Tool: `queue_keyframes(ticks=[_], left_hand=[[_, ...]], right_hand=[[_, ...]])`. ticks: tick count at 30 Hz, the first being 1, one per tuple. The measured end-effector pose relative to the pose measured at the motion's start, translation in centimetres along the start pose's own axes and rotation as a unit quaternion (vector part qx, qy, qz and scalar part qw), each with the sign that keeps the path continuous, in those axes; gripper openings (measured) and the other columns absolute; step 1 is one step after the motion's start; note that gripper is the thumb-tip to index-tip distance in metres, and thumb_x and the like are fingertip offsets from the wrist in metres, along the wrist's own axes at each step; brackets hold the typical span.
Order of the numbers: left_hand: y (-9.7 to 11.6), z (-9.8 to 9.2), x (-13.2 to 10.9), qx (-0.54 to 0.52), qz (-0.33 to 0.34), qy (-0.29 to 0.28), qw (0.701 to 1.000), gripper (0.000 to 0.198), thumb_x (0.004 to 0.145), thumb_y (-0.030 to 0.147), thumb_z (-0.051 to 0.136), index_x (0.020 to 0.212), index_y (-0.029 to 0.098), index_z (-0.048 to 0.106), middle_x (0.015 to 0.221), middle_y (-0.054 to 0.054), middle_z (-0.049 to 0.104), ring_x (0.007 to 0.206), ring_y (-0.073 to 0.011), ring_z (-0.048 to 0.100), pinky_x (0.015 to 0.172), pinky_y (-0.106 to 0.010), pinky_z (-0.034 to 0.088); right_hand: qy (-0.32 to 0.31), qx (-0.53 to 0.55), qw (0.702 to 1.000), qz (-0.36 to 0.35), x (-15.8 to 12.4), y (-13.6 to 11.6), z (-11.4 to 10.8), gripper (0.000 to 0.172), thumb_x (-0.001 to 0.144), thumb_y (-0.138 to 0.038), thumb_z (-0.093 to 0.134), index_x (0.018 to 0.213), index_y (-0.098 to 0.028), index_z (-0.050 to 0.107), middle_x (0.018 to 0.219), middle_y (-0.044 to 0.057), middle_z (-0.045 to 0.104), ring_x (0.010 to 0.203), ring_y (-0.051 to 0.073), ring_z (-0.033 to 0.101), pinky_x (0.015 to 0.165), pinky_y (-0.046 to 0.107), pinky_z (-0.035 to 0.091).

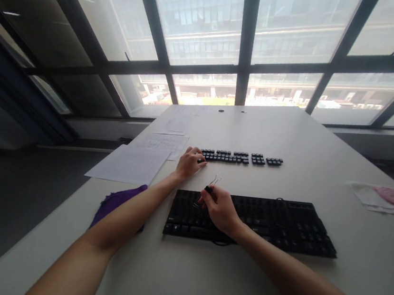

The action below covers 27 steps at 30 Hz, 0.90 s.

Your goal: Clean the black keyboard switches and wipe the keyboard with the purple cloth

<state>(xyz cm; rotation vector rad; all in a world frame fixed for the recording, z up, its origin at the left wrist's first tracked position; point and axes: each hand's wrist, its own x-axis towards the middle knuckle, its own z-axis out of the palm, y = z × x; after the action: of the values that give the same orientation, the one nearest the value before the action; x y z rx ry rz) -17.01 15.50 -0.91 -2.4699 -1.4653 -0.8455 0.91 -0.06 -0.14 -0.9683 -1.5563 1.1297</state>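
A black keyboard (pixel 274 221) lies in front of me on the white table (pixel 180 279); many of its keycaps look removed. Behind it, loose black keycaps (pixel 239 158) sit in neat rows. My right hand (pixel 220 208) rests over the keyboard's left part, fingers pinched on a small wire keycap puller (pixel 211 187) with a black grip. My left hand (pixel 190 162) reaches to the left end of the keycap rows, fingers closed on a keycap there.
Sheets of paper (pixel 133 163) lie at the table's left edge, more further back. A purple cloth (pixel 114 202) sits under my left forearm. A pink and white cloth (pixel 388 198) lies at the right. Big windows stand beyond the table's far edge.
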Motion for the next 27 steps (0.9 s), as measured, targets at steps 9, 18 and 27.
queue_keyframes(ticks=[9, 18, 27], left_hand=[[-0.3, 0.4, -0.1, -0.007, -0.01, 0.006, 1.0, 0.011, 0.079, 0.026, 0.077, 0.089, 0.022, 0.074, 0.105, -0.006, 0.063, 0.104, -0.0249, 0.053, 0.089, -0.036, 0.051], [0.7, -3.1, -1.1, -0.047, -0.044, 0.046, 0.997, 0.021, 0.084, 0.021, 0.069, 0.105, 0.02, 0.07, 0.102, -0.006, 0.064, 0.1, -0.0238, 0.057, 0.095, -0.038, 0.047], [10.3, -8.4, -10.1, -0.217, -0.076, -0.066, 0.971, 0.019, 0.091, 0.014, 0.051, 0.1, 0.019, 0.068, 0.091, -0.003, 0.07, 0.076, -0.0156, 0.061, 0.073, -0.027, 0.047]], right_hand=[[0.002, 0.01, 1.0, 0.0, 0.1, 0.1, 0.1, 0.025, 0.094, -0.035, 0.054, 0.076, -0.019, 0.059, 0.071, 0.003, 0.068, 0.06, 0.016, 0.061, 0.059, 0.026, 0.045], [0.068, 0.062, 0.996, -0.012, 0.6, 0.2, -0.2, 0.018, 0.092, -0.034, 0.055, 0.082, -0.019, 0.058, 0.069, 0.002, 0.063, 0.06, 0.016, 0.057, 0.058, 0.027, 0.044], [0.01, -0.06, 0.996, -0.059, 0.4, -0.4, -0.9, 0.02, 0.09, -0.027, 0.055, 0.072, -0.018, 0.056, 0.064, 0.0, 0.059, 0.061, 0.015, 0.052, 0.059, 0.026, 0.038]])
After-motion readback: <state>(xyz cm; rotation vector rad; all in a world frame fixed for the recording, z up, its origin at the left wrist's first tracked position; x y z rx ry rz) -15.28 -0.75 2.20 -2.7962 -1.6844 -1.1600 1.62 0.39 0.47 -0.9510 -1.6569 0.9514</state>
